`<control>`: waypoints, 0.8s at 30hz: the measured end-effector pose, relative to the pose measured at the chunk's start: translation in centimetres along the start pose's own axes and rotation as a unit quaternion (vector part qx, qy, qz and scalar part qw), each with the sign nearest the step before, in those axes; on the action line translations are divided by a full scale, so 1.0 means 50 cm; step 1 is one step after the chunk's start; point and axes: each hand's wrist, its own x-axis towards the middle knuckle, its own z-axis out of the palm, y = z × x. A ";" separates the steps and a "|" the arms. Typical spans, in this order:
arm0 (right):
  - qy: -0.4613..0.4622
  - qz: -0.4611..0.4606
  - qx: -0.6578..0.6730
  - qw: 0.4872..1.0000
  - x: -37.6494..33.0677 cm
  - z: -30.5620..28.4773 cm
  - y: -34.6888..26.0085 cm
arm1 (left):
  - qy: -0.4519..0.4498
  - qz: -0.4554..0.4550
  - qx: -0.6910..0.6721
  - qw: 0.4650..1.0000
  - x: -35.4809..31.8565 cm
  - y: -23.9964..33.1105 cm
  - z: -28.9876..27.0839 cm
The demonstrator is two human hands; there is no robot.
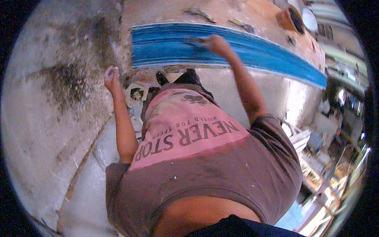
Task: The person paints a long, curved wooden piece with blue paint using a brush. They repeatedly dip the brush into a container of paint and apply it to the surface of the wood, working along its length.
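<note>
Against the wall ahead, in the head view, the person's right hand [217,44] is stretched out at arm's length and closed around a small dark tool, probably a brush [198,40], though its blurred outline leaves the kind uncertain. The tool's tip lies on a broad blue painted band [252,49] that runs across the wall from the left of centre to the right edge, bending with the lens. Above the band the wall is bare orange-tan plaster [166,12] with a few dark scraps on it; below the band it is pale and whitish.

The left hand [111,77] is raised at the left end of the band, near its lower corner but apart from it. Its fingers are curled around something small and pale that I cannot identify, so this grip is closed too. To its left stretches a grey, stained wall [55,87] with dark blotches.

Lower in the picture the person's pink and brown shirt [197,150] fills the middle. At the right edge, a cluttered, brightly lit workshop area [335,130] shows, too blurred to read.
</note>
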 end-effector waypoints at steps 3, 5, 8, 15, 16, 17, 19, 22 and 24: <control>0.079 -0.021 0.067 0.994 0.103 0.120 -0.169 | -0.238 -0.100 0.087 0.962 -0.027 0.077 0.103; 0.065 -0.094 0.042 0.993 0.117 0.148 -0.273 | -0.329 -0.183 0.047 0.925 -0.050 0.114 0.178; 0.159 -0.211 0.149 0.953 0.059 0.172 -0.323 | -0.312 -0.226 -0.043 0.922 -0.109 0.190 0.248; 0.368 -0.021 0.173 0.914 -0.160 0.149 -0.029 | -0.450 0.029 0.281 0.847 -0.050 0.173 0.286; 0.346 0.072 0.207 0.912 -0.201 0.172 0.030 | -0.492 0.030 0.291 0.820 -0.045 0.171 0.293; 0.352 0.121 0.235 0.898 -0.245 0.188 0.071 | -0.529 0.030 0.303 0.792 -0.038 0.169 0.298; 0.362 0.218 0.314 0.850 -0.329 0.209 0.111 | -0.567 0.019 0.307 0.764 -0.031 0.164 0.316; 0.363 0.311 0.361 0.801 -0.410 0.256 0.140 | -0.606 0.040 0.395 0.689 -0.012 0.139 0.355; 0.365 0.333 0.352 0.795 -0.435 0.286 0.145 | -0.599 0.142 0.395 0.682 -0.024 0.104 0.402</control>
